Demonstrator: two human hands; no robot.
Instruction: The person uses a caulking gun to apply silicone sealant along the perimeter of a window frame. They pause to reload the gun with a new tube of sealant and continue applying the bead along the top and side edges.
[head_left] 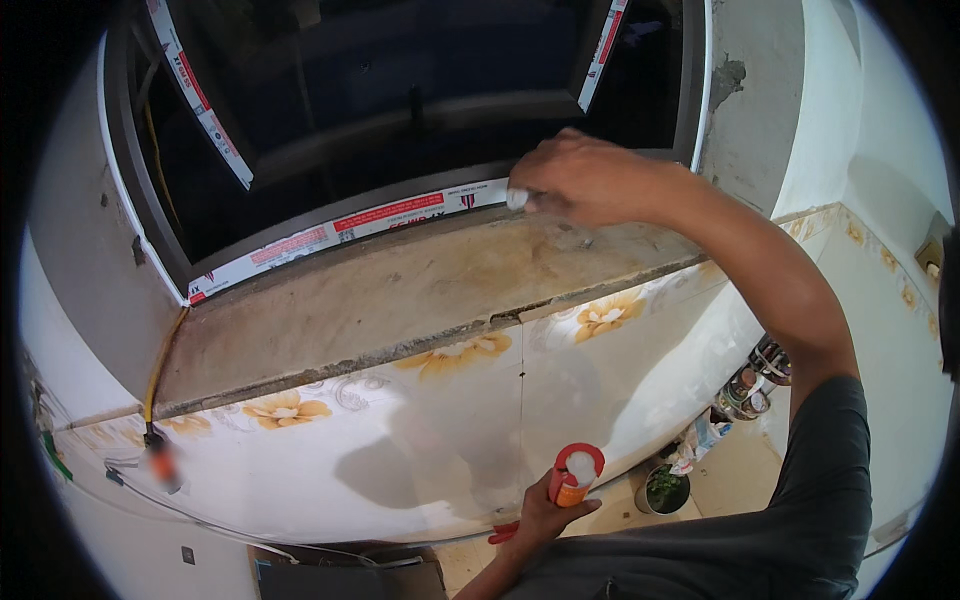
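My left hand (545, 517) is wrapped round a caulking gun (580, 454) with a red front ring and an orange and white sealant cartridge in it, low in front of the tiled wall. At the window's lower frame, my right hand (580, 180) is closed, its fingers holding a small white piece (517, 198) against the protective film (350, 222). I cannot make out what this piece is. The film is white and red and runs along the bottom of the dark window frame (380, 190). Below it lies the rough, stained sill (380, 300).
Yellow-flowered tiles (455, 355) line the wall under the sill's broken edge. A yellow cable (160, 365) hangs at the left, above a blurred orange and black object (162, 467). Jars (745, 395) and a potted plant (665, 488) stand at the lower right.
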